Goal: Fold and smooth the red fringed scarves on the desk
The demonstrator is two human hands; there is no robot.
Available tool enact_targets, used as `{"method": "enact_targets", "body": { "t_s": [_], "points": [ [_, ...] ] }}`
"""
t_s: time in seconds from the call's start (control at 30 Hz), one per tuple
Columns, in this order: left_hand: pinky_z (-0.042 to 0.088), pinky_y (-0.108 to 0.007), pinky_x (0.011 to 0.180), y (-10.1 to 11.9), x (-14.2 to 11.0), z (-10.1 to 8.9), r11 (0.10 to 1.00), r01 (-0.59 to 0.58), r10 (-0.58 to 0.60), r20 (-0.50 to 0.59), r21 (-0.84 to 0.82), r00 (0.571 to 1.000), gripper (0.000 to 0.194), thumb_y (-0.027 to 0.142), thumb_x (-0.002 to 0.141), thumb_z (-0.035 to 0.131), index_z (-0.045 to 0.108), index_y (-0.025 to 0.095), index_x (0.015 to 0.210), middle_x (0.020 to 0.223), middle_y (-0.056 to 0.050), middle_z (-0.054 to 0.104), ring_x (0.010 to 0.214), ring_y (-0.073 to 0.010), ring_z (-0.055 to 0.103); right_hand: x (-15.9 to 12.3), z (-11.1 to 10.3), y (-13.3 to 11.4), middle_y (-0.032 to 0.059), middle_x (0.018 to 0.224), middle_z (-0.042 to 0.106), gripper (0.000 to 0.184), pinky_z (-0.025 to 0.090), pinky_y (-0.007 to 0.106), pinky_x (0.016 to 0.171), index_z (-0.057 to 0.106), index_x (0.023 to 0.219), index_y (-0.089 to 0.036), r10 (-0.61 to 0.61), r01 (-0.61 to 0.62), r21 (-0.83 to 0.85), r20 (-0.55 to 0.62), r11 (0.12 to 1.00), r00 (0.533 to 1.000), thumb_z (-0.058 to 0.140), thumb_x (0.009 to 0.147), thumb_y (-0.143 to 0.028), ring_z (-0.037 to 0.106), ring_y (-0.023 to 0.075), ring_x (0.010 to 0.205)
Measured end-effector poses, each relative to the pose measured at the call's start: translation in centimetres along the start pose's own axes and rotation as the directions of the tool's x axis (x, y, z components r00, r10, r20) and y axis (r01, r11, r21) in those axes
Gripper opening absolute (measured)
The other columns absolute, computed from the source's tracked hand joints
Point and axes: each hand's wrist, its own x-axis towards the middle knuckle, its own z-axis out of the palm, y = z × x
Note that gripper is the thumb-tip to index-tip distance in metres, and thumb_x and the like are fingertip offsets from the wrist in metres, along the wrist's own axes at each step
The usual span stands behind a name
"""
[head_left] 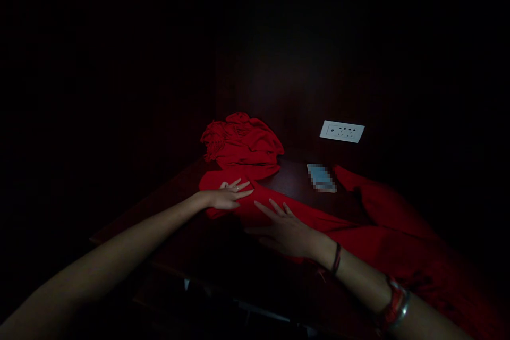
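Note:
A long red fringed scarf [319, 218] lies across a dark tabletop, with a bunched heap of red cloth [249, 141] at its far left end. My left hand [229, 195] rests flat on the scarf just in front of the heap, fingers spread, a ring on one finger. To its right, my right hand [282, 226] is over the scarf's near edge with its fingers stretched out and apart. Neither hand grips the cloth. Toward the right the scarf widens and runs into the dark, with fringe faintly visible near my right forearm.
A pixelated phone-like object [321, 177] lies on the dark table [292, 176] beyond the scarf. Behind it, a white socket plate [342, 131] is set in the dark wall. Below the table's front edge are pale shapes I cannot make out. The surroundings are very dim.

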Motion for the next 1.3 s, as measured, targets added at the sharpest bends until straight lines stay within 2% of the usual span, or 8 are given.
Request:
{"method": "enact_targets", "body": {
  "t_s": [0.3, 0.43, 0.53, 0.67, 0.87, 0.97, 1.1, 1.3],
  "points": [
    [-0.001, -0.049, 0.092, -0.9, -3.3, 0.4, 0.987, -0.083, 0.086, -0.016, 0.138, 0.996, 0.072, 0.048, 0.066, 0.05, 0.015, 0.032, 0.127, 0.136, -0.001, 0.005, 0.121, -0.0295, -0.005, -0.6, -1.8, -0.2, -0.0048, 0.133, 0.019, 0.037, 0.018, 0.048, 0.093, 0.048, 0.108, -0.037, -0.063, 0.055, 0.15, 0.049, 0.987, 0.997, 0.045, 0.073, -0.045, 0.014, 0.0255, 0.121],
    [-0.002, -0.049, 0.093, -1.0, -2.9, 0.3, 0.986, -0.082, 0.083, -0.004, 0.148, 0.997, 0.077, 0.052, 0.064, 0.051, 0.012, 0.032, 0.128, 0.136, -0.002, 0.005, 0.121, -0.0286, -0.006, -0.3, -3.5, 0.8, -0.001, 0.132, 0.025, 0.036, 0.023, 0.035, 0.095, 0.044, 0.114, -0.029, -0.047, 0.074, 0.277, -0.105, 0.958, 0.993, 0.03, 0.083, -0.037, 0.025, 0.0156, 0.118],
    [-0.001, -0.046, 0.094, -1.0, -3.2, 0.6, 0.987, -0.08, 0.087, -0.044, 0.142, 0.995, 0.077, 0.054, 0.063, 0.051, 0.014, 0.032, 0.127, 0.136, -0.002, 0.007, 0.122, -0.0266, -0.003, -0.4, -3.2, 1.6, 0.0049, 0.131, 0.027, 0.048, 0.021, 0.037, 0.095, 0.03, 0.124, -0.025, 0.076, -0.02, 0.267, -0.201, 0.963, 0.977, 0.034, 0.079, -0.044, 0.024, 0.0177, 0.118],
    [0.0, -0.042, 0.096, -1.2, -4.2, 1.4, 0.991, -0.014, 0.039, -0.194, 0.13, 0.98, 0.061, 0.055, 0.071, 0.04, 0.023, 0.032, 0.125, 0.135, -0.001, 0.013, 0.123, -0.0229, 0.004, -2.1, -0.8, 1.9, 0.0086, 0.135, 0.015, 0.072, 0.013, 0.056, 0.089, 0.017, 0.127, -0.032, 0.279, -0.278, 0.095, -0.003, 0.956, 0.96, 0.041, 0.066, -0.061, 0.011, 0.0328, 0.12],
    [0.004, -0.041, 0.096, -4.2, -6.8, 1.3, 0.966, 0.152, -0.113, -0.186, 0.208, 0.976, 0.052, 0.053, 0.078, 0.026, 0.021, 0.033, 0.125, 0.135, 0.001, 0.013, 0.123, -0.021, 0.005, -4.6, 0.9, 1.0, 0.0088, 0.136, 0.006, 0.069, 0.013, 0.056, 0.088, 0.013, 0.127, -0.034, 0.398, -0.398, -0.016, 0.079, 0.917, 0.914, 0.027, 0.067, -0.067, 0.006, 0.0357, 0.12],
    [0.008, -0.046, 0.095, -6.0, -7.9, 0.7, 0.9, 0.38, -0.32, -0.266, 0.215, 0.909, 0.049, 0.05, 0.079, 0.022, 0.02, 0.033, 0.126, 0.135, 0.001, 0.009, 0.122, -0.0246, 0.003, -5.2, 0.2, 1.0, 0.0088, 0.136, 0.008, 0.071, 0.014, 0.056, 0.088, 0.014, 0.127, -0.034, 0.402, -0.405, 0.003, 0.104, 0.914, 0.91, 0.026, 0.066, -0.069, 0.006, 0.0363, 0.119],
    [0.025, -0.042, 0.09, -6.0, -8.1, 0.1, 0.782, 0.623, -0.564, -0.393, 0.03, 0.727, 0.061, 0.049, 0.077, 0.029, 0.018, 0.019, 0.129, 0.13, -0.012, 0.026, 0.117, -0.0281, 0.024, -5.8, -1.3, 3.2, 0.0087, 0.133, 0.019, 0.063, 0.016, 0.055, 0.088, 0.017, 0.127, -0.032, 0.448, -0.446, 0.061, -0.005, 0.893, 0.894, 0.022, 0.073, -0.062, 0.015, 0.0304, 0.119],
    [0.04, -0.022, 0.077, -2.0, -5.4, -0.4, 0.869, 0.481, -0.474, -0.466, -0.114, 0.747, 0.049, 0.017, 0.062, 0.052, 0.05, 0.016, 0.111, 0.101, -0.004, 0.057, 0.093, -0.0194, 0.052, -6.5, -2.8, 7.2, 0.0141, 0.111, 0.049, 0.061, 0.036, 0.027, 0.078, 0.036, 0.12, -0.01, 0.541, -0.542, 0.056, 0.043, 0.838, 0.84, 0.052, 0.067, -0.036, 0.047, 0.0216, 0.098]
  ]
}}
